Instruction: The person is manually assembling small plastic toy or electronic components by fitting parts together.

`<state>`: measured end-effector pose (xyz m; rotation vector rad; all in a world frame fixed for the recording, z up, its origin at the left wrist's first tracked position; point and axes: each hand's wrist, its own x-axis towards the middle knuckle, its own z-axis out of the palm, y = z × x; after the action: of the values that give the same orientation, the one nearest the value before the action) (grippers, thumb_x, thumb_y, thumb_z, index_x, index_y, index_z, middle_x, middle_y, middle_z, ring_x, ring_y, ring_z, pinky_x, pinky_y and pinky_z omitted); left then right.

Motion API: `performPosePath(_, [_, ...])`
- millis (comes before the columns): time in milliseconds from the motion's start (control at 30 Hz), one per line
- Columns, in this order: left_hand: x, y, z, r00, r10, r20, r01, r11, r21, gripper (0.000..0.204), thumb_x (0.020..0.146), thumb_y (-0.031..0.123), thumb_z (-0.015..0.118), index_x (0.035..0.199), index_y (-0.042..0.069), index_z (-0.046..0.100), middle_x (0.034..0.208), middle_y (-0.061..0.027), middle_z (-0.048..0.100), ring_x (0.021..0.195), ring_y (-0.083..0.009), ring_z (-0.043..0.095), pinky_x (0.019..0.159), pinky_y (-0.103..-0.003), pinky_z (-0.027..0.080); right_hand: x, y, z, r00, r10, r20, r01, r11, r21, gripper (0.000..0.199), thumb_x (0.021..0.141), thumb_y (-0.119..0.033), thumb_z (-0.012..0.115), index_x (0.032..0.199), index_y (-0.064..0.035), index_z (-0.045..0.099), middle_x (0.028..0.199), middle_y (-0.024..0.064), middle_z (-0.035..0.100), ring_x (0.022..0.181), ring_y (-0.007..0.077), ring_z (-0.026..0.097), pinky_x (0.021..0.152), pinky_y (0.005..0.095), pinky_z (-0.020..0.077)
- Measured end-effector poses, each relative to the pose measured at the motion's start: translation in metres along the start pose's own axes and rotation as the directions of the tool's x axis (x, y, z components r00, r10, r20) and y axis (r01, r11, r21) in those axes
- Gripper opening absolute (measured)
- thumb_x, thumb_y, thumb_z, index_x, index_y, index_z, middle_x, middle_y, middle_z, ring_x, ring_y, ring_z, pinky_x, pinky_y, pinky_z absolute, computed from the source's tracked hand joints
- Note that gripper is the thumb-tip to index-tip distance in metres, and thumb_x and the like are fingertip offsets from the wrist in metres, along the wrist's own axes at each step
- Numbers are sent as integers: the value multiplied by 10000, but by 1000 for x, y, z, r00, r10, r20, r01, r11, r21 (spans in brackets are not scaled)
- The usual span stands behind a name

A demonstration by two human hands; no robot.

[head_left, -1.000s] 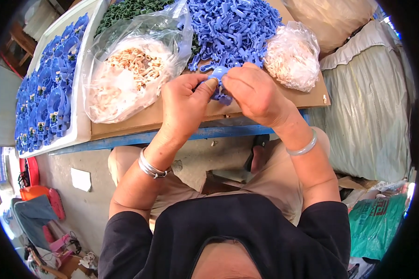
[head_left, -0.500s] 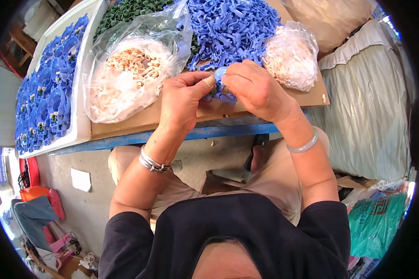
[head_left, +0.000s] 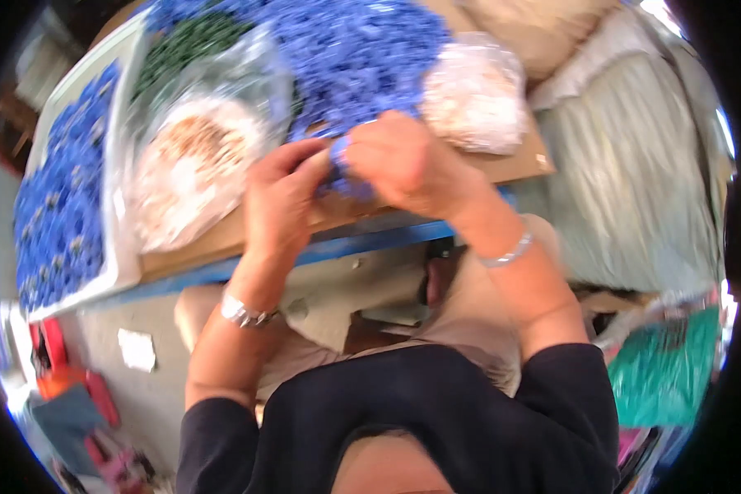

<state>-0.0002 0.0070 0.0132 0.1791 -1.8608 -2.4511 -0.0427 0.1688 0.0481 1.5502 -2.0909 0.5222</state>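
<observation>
Both hands meet over the front edge of the cardboard-topped table, working on one small blue plastic part (head_left: 341, 156). My left hand (head_left: 285, 191) pinches it between thumb and fingers from the left. Closed fingers of my right hand (head_left: 405, 163) grip it from the right and hide much of it. The picture is smeared, so the part's exact shape cannot be made out. Just beyond the hands lies a heap of blue plastic parts (head_left: 362, 62). Beside my left hand rests an open clear bag (head_left: 160, 193) of small cream-coloured pieces.
A white tray (head_left: 123, 247) filled with blue assemblies (head_left: 66, 193) stands at the left. Dark green pieces (head_left: 193, 51) are heaped behind the open bag. Another bag of pale pieces (head_left: 476, 95) lies right of the blue heap. Large woven sacks (head_left: 634, 165) stand at the right.
The whole view has shifted and blurred, with the table scene moving toward the left. Both hands remain together on the blue part.
</observation>
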Motion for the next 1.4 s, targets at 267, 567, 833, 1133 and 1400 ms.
performPosePath(267, [-3, -21, 2, 952, 301, 45, -294, 872, 391, 183, 858, 33, 462, 984, -46, 569, 908, -62, 586, 820, -108, 534, 722, -226, 436, -8, -3, 3, 998, 24, -51, -26, 999, -35, 45, 620, -131, 548, 633, -88, 540, 623, 51, 526, 573, 210, 549, 515, 327, 433])
performPosePath(567, [9, -37, -17, 923, 368, 109, -384, 873, 301, 213, 884, 82, 443, 1028, -34, 548, 908, -42, 568, 784, -89, 528, 680, -200, 435, -6, -10, 26, 981, 151, -117, -153, 988, -2, 84, 601, -152, 580, 595, -73, 553, 622, 63, 543, 569, 225, 558, 500, 333, 433])
performPosePath(833, [10, -27, -10, 936, 321, 146, -353, 845, 402, 195, 882, 99, 458, 999, -11, 569, 772, 23, 541, 623, -20, 440, 517, -148, 341, -11, -2, 29, 984, 36, -172, -53, 994, -92, 92, 591, -138, 577, 559, -78, 515, 596, 64, 502, 534, 240, 531, 483, 356, 412])
performPosePath(1133, [13, -37, -17, 934, 348, 78, -352, 864, 359, 183, 867, 101, 482, 981, 4, 586, 741, 42, 545, 571, -15, 415, 470, -149, 294, -10, -5, 43, 978, -6, -209, -32, 984, -177, 102, 583, -152, 583, 549, -100, 502, 645, 42, 509, 592, 219, 511, 535, 339, 381])
performPosePath(1400, [10, -33, -8, 913, 402, 69, -396, 835, 382, 172, 861, 102, 490, 958, 7, 596, 736, 37, 549, 564, -17, 403, 462, -157, 293, -12, 0, 41, 960, 79, -269, -50, 992, 114, 102, 632, -131, 546, 575, -68, 488, 618, 57, 480, 588, 232, 501, 529, 345, 385])
